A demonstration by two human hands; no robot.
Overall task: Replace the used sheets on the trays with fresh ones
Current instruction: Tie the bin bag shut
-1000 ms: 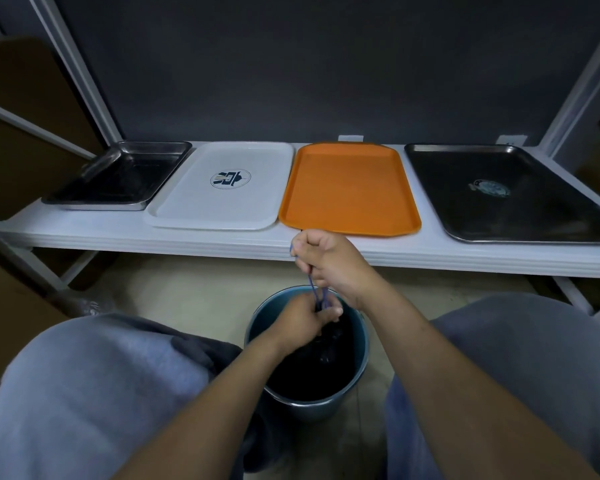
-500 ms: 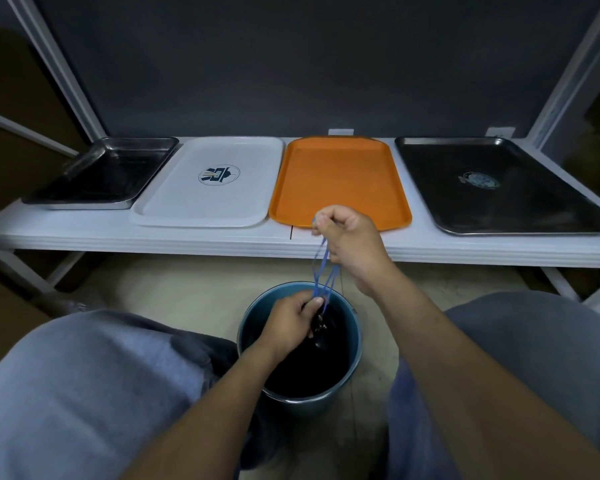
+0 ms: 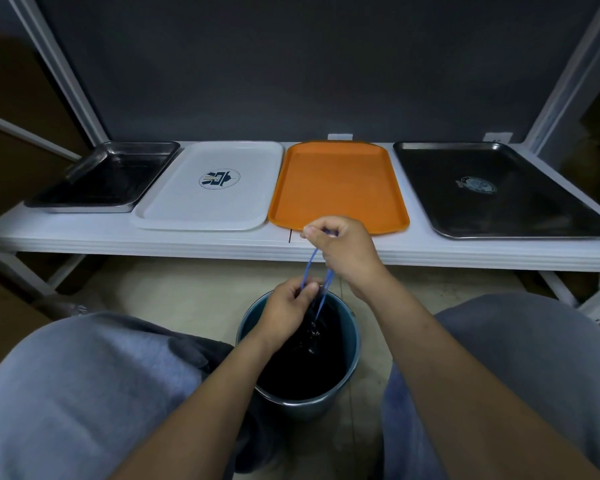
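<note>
The right hand [image 3: 343, 252] is raised above the bucket [image 3: 298, 348], in front of the shelf [image 3: 84, 237] edge, with its fingers curled shut and thumb and forefinger pinched on a thin blue cord [image 3: 310, 263]. The cord runs down in two strands to the left hand [image 3: 290, 306], which sits at the bucket's rim, its fingertips closed together on the cord. Below that hand the strands drop into the bucket, whose dark inside looks like a black bag, though the view is too dim to be sure.

Behind the bucket, four trays lie in a row on the shelf: a small metal tray [image 3: 104, 178] farthest left, a white tray [image 3: 212, 188] with a round logo, an orange tray [image 3: 336, 185] straight behind the bucket, and a large dark tray [image 3: 492, 192] farthest right. All four are bare of sheets.
</note>
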